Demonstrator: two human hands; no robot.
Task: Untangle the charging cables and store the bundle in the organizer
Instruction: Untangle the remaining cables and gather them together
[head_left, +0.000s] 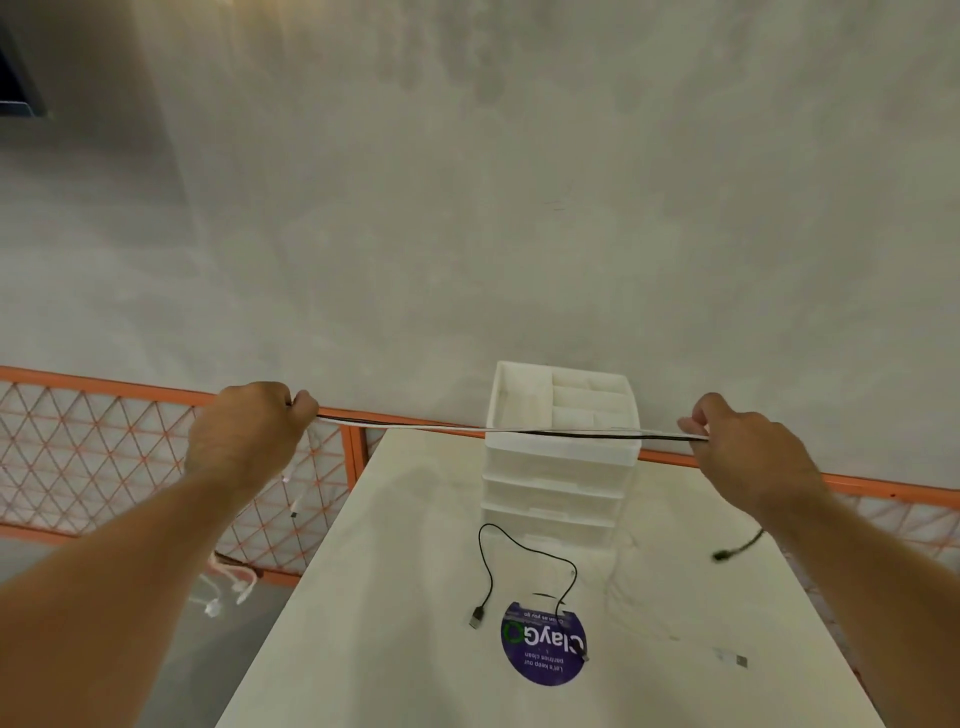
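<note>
Stretching a bundle of black and white charging cables (519, 430) taut between both hands, the person held it level in the air, across the upper front of the white organizer (556, 493). The left hand (249, 431) was closed in a fist round the bundle's left end, with the fingers curled tight on it. The right hand (743, 441) pinched the right end between thumb and bent fingers. White cable ends (228, 587) hung below the left hand, beyond the table's left edge, and a black cable end (737, 550) trailed under the right forearm. The organizer, a stack of drawers with an open divided tray on top, stood at the far side of the white table (389, 571). Nearer, a loose black cable (488, 566) lay curved on the tabletop, one end crossing a round purple sticker (543, 654). A white cable (732, 659) lay to the sticker's right. An orange mesh fence (104, 457) ran behind the table.
</note>
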